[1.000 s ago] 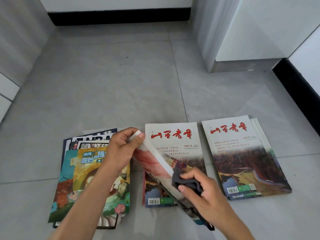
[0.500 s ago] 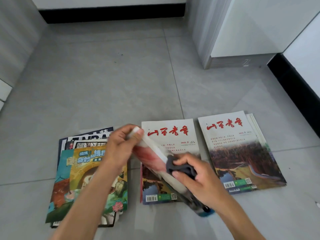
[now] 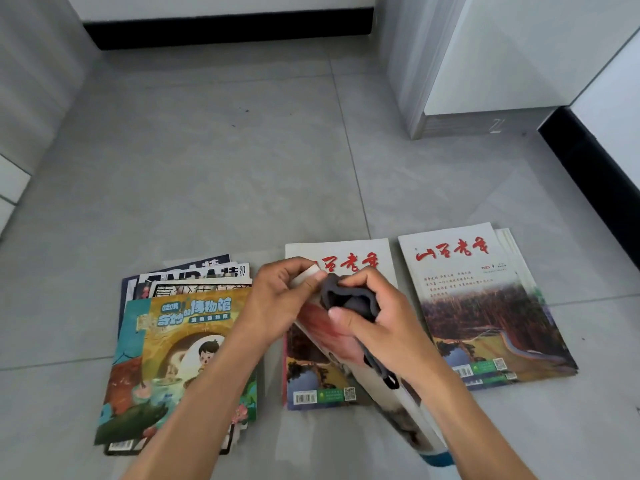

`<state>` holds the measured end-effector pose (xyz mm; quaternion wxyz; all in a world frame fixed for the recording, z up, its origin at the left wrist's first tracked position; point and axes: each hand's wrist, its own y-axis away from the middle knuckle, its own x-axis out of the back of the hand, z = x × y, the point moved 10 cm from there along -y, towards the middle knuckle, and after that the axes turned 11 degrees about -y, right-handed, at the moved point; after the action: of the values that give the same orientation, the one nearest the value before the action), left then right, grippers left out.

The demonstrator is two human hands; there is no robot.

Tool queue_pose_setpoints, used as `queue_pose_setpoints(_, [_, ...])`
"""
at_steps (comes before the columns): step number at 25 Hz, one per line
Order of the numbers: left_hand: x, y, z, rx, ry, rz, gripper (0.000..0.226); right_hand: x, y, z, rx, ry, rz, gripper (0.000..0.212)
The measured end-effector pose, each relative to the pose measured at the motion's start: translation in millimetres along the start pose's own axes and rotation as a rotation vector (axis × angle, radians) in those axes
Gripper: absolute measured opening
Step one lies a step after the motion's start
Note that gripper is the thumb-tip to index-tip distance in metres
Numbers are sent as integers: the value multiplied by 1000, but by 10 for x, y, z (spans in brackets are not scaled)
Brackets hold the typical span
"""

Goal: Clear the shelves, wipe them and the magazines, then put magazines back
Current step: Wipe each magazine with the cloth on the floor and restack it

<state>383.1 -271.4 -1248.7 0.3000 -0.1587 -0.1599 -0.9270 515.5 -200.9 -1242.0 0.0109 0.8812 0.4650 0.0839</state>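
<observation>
I hold one magazine (image 3: pixel 398 407) tilted on edge above the floor. My left hand (image 3: pixel 280 299) pinches its top corner. My right hand (image 3: pixel 377 323) presses a dark grey cloth (image 3: pixel 346 299) against the magazine's upper edge, right beside my left fingers. Beneath them lies a middle pile of magazines (image 3: pixel 322 379) with red lettering. A similar pile (image 3: pixel 485 306) lies to the right. A left pile (image 3: pixel 173 351) has a colourful cartoon cover on top.
Everything sits on a grey tiled floor (image 3: pixel 225 168). A white cabinet corner (image 3: pixel 467 81) stands at the back right. Black skirting (image 3: pixel 225 29) runs along the back wall and the right wall.
My right hand has slid the cloth up along the held magazine's edge, from its middle to the top corner by my left hand. The view has shifted slightly.
</observation>
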Motion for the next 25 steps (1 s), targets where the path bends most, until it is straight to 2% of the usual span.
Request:
queue_pose_setpoints(2, [204, -42, -72, 49, 32, 89, 13, -9, 127, 108, -59, 2, -91, 33])
queue_pose_setpoints(3, [285, -62, -81, 56, 15, 84, 11, 28, 220, 174, -98, -42, -100, 35])
queue_pose_setpoints(4, [297, -78, -51, 45, -13, 12, 7, 95, 305, 214, -124, -99, -85, 37])
queue_pose_setpoints(6, [200, -47, 90, -11, -91, -200, 11, 302, 407, 204, -106, -211, -16, 38])
queue_pose_setpoints(7, [194, -31, 121, -34, -104, -253, 18, 431, 418, 204, -99, -274, 20, 41])
queue_pose_setpoints(9, [355, -46, 97, -22, -48, -219, 24, 738, 395, 213, -90, -421, 132, 48])
queue_pose_setpoints(10, [459, -66, 55, 5, 7, -179, 23, 896, 363, 252, -93, -474, 197, 45])
queue_pose_setpoints(12, [573, -79, -127, 75, 186, -121, 22, 1052, 280, 387, -140, -502, 260, 43])
queue_pose_setpoints(13, [574, -70, -261, 126, 317, -102, 28, 1054, 238, 483, -174, -502, 262, 45])
queue_pose_setpoints(15, [399, 18, -612, 291, 605, -75, 38, 1033, 184, 755, -239, -504, 284, 63])
queue_pose_setpoints(16, [206, 111, -791, 378, 671, -84, 35, 1028, 170, 914, -271, -524, 338, 62])
queue_pose_setpoints(18, [-212, 317, -1135, 514, 496, -125, 27, 1035, 157, 1185, -309, -522, 488, 40])
queue_pose_setpoints(20, [-450, 456, -1428, 601, 247, -66, 16, 1016, 121, 1274, -280, -201, 544, 34])
queue_pose_setpoints(22, [-498, 475, -1507, 564, 40, 0, 13, 848, 33, 1179, -185, 388, 407, 35])
queue_pose_setpoints(24, [-492, 390, -1411, 465, -231, -47, 16, 602, 13, 1139, -66, 873, 321, 40])
queue_pose_setpoints(25, [-512, 351, -1373, 442, -342, -101, 21, 452, 54, 1119, -31, 984, 333, 41])
